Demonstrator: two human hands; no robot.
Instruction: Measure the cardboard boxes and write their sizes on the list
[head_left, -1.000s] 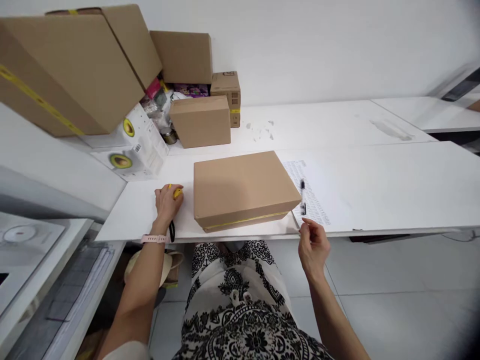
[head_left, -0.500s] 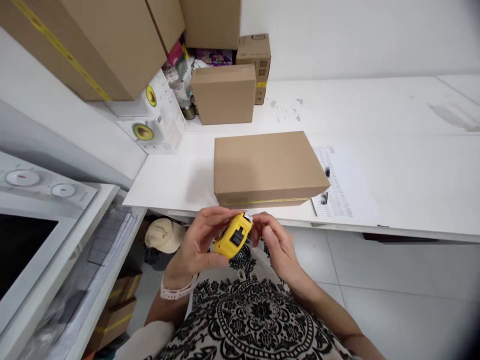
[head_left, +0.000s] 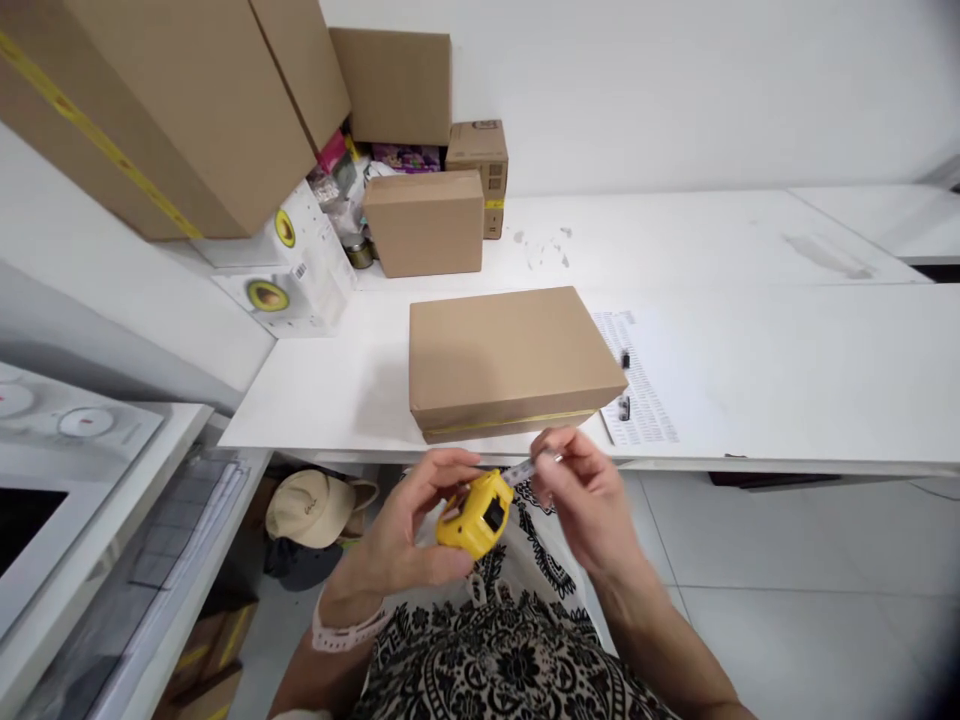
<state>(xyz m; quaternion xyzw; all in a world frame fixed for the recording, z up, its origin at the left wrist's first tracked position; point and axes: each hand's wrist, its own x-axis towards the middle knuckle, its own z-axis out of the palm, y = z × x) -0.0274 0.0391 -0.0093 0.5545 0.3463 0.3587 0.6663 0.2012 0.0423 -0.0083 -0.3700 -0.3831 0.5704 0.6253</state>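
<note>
My left hand is wrapped round a yellow tape measure with a black button on its face. A short length of its metal blade is drawn out to the right. The fingers of my right hand pinch the blade's end. Both hands are in front of the table's near edge, above my patterned clothing. Just beyond them a closed cardboard box, with yellow tape along its near side, lies on the white table.
A printed sheet with small black items lies right of the box. Smaller cartons and white avocado-print boxes stand at the back left. A large carton sits above them. A microwave is at left, and a cap is below the table.
My right hand has moved right and taken hold of the blade's end, so a short stretch of blade now shows. The view has shifted, and the table scene sits lower and further left.
</note>
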